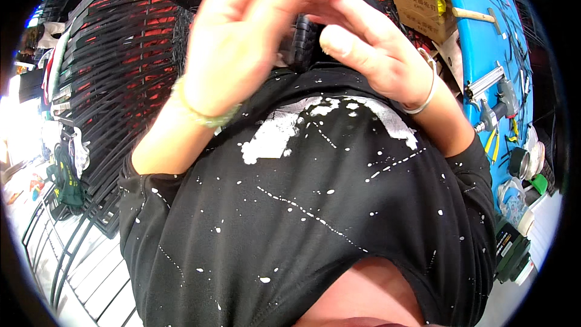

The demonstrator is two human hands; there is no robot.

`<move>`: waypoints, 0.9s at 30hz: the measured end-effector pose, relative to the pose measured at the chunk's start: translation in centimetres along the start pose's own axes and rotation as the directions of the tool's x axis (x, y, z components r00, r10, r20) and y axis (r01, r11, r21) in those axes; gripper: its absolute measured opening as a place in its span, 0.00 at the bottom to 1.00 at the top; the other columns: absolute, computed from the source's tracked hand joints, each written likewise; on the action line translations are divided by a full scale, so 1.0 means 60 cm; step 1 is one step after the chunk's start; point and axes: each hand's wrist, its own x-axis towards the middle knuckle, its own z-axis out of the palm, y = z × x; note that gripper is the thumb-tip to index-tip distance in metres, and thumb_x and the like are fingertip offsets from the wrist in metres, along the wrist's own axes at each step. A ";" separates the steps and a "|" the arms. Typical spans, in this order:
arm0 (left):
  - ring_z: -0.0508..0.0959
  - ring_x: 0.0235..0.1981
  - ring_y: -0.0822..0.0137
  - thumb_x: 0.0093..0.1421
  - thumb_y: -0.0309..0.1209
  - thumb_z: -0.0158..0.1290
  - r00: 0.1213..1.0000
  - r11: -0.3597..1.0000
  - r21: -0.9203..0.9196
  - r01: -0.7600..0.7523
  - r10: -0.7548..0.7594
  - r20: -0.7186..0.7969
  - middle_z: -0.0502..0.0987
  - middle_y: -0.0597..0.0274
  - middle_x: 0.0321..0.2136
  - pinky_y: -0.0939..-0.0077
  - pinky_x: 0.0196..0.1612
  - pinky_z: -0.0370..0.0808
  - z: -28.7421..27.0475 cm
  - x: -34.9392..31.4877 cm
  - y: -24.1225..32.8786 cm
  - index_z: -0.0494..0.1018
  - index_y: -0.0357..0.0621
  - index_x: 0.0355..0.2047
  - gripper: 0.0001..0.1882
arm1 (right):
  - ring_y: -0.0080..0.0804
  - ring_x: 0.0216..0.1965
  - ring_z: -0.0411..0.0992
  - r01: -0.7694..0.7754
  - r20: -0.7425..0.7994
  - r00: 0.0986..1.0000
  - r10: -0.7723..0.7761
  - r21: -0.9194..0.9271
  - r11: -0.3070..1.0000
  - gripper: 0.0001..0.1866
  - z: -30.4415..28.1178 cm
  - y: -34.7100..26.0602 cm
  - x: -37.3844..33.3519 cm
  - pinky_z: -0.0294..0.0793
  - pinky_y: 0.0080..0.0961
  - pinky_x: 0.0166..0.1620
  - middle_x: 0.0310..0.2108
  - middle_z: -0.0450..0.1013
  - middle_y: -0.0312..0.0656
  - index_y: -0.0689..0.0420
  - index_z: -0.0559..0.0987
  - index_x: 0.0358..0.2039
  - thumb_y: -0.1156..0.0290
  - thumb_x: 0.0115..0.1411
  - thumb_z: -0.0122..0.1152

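My left hand [233, 45] is raised at the top middle, smeared by motion. Its fingers reach up and to the right, and whether they hold anything cannot be made out. Just right of it is my right hand [378, 54], its fingers curved toward the left hand and partly blurred. The right thumb stands apart from those fingers, and nothing shows in the gap. Behind and between the hands is a black woven piece [302, 39], mostly hidden by them. Both hands are nearest to it; contact cannot be told.
A black slatted frame [115, 85] fills the left side. On the right, a blue work surface [478, 42] carries a hammer [475, 16], a grey power tool [502, 100], yellow-handled pliers [493, 145] and black strips. A cardboard box [417, 12] with yellow plastic stands beside it.
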 end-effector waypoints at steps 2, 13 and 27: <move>0.71 0.47 0.65 0.62 0.30 0.47 0.991 0.998 -0.019 -0.060 0.062 0.117 0.72 0.54 0.47 0.73 0.51 0.67 0.017 0.013 -0.021 0.73 0.37 0.43 0.12 | 0.22 0.40 0.70 -0.155 -0.055 0.980 0.193 0.407 0.900 0.15 0.012 -0.001 -0.001 0.70 0.19 0.44 0.37 0.71 0.36 0.59 0.72 0.44 0.62 0.64 0.52; 0.74 0.43 0.68 0.57 0.35 0.56 0.993 0.917 0.380 -0.118 0.103 0.060 0.74 0.61 0.40 0.75 0.48 0.69 -0.042 -0.027 -0.078 0.70 0.40 0.47 0.20 | 0.09 0.17 0.59 -0.478 -0.108 0.873 0.476 0.005 0.878 0.16 -0.048 -0.003 -0.059 0.56 0.10 0.20 0.14 0.63 0.26 0.59 0.80 0.35 0.61 0.65 0.50; 0.77 0.36 0.73 0.47 0.25 0.65 0.984 0.943 0.298 0.149 -0.171 0.051 0.73 0.63 0.37 0.81 0.42 0.75 -0.045 -0.098 -0.133 0.74 0.38 0.43 0.21 | 0.14 0.19 0.63 -0.553 -0.070 0.822 0.565 -0.334 0.763 0.08 -0.083 0.020 -0.108 0.61 0.14 0.23 0.17 0.69 0.33 0.63 0.78 0.30 0.70 0.59 0.57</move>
